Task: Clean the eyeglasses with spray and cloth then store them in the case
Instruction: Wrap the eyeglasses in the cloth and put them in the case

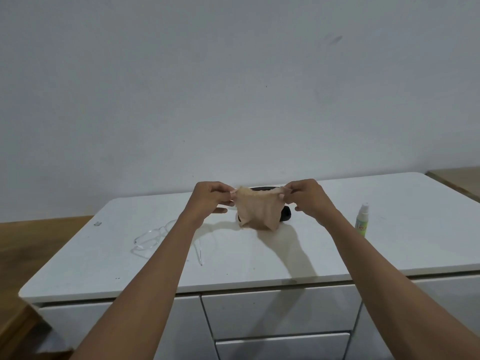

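Cloth (258,210) stretched left-right above the bench (259,255); left hand (210,201) and right hand (309,200) each pinch a top corner, seemingly hiding the case (285,214)

A white cabinet top (259,255) with rounded corners serves as the work surface, carrying a small dark mark (97,223) near its far left corner and faint brownish staining toward its front edge. Below that front edge sit white drawer fronts (280,311), stacked one above another, with a further white panel to their left. Behind the cabinet top rises a plain pale wall (233,87) bearing a few faint smudges, while brown wood-toned surfaces (33,245) show beyond its left side and past its far right corner.
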The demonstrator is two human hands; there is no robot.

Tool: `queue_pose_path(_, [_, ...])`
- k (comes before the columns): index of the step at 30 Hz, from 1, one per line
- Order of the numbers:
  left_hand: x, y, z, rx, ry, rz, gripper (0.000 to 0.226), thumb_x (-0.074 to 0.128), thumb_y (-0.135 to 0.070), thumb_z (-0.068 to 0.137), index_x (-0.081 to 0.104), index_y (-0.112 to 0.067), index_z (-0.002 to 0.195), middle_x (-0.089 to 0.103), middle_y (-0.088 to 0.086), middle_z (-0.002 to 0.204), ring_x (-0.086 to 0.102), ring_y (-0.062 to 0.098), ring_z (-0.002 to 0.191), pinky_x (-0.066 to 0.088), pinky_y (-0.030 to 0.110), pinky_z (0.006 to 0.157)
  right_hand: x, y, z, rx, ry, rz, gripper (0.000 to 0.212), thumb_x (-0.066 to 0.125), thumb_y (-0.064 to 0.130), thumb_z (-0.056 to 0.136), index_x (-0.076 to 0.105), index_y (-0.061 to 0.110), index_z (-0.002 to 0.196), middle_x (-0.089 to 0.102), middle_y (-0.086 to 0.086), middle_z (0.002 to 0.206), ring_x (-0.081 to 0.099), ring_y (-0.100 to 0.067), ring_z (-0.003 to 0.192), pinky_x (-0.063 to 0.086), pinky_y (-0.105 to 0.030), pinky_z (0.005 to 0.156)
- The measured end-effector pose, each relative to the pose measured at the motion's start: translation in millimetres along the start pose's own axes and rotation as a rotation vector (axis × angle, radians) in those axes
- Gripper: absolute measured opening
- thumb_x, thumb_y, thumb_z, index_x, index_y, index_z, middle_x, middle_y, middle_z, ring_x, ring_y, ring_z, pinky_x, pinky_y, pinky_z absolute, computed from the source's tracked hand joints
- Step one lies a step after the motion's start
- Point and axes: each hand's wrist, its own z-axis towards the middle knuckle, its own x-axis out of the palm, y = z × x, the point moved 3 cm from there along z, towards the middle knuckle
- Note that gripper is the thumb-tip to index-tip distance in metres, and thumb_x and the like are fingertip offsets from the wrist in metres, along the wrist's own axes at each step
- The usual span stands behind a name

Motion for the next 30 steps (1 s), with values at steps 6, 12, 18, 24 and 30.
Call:
queue_pose_path(6, [6.1,24.7,-20.0,-0.206,0.389,0.271,0.018,0.077,-0.008,0.086,0.074,0.002,0.101,0.079,0.012,0.095,0.072,0.02,0.079,0.057,0.031,0.072,3.5,-15.0,-19.1,0.182,0.414,-0.246,0.021,0.069,-0.001,0.081,0.077,0.018,0.076,0.078,-0.001,0.089,0.069,-0.015,0.087,0.055,-0.029,0.071])
queue_pose_path(12, [25.1,38.0,-42.4,-0.356,0.625,0.506,0.019,0.079,-0.017,0.086,0.079,-0.004,0.099,0.079,0.006,0.091,0.072,0.02,0.086,0.055,0.028,0.071,15.8,-21.9,-40.9,0.342,0.671,-0.364,0.016,0.068,0.007,0.089,0.08,0.011,0.098,0.079,-0.005,0.099,0.075,-0.021,0.092,0.059,-0.034,0.077])
queue_pose_path(18, [28.4,33.0,-42.1,-0.346,0.558,0.496,0.059,0.065,-0.062,0.088,0.081,-0.006,0.094,0.081,0.002,0.095,0.071,0.013,0.089,0.057,0.029,0.078,12.5,-19.5,-38.8,0.315,0.482,-0.317,0.031,0.067,0.037,0.095,0.08,0.008,0.097,0.079,-0.003,0.088,0.067,-0.016,0.069,0.049,-0.025,0.062])
queue_pose_path(24, [25.0,48.1,-11.8,-0.15,0.104,0.584,0.031,0.073,-0.037,0.091,0.079,-0.01,0.079,0.077,0.003,0.084,0.064,0.014,0.068,0.053,0.023,0.061,20.2,-36.2,-20.7,0.257,0.143,-0.313,0.014,0.066,0.02,0.096,0.075,0.01,0.093,0.076,-0.004,0.079,0.063,-0.015,0.06,0.047,-0.022,0.052])
queue_pose_path(30, [40.6,65.3,8.3,-0.139,0.017,0.7,0.021,0.076,-0.031,0.088,0.076,-0.017,0.104,0.073,0.006,0.098,0.063,0.019,0.071,0.053,0.028,0.075,44.6,-49.3,-5.8,0.22,0.047,-0.513,0.013,0.067,0.022,0.089,0.075,0.026,0.099,0.073,-0.004,0.1,0.071,-0.026,0.083,0.059,-0.034,0.076])
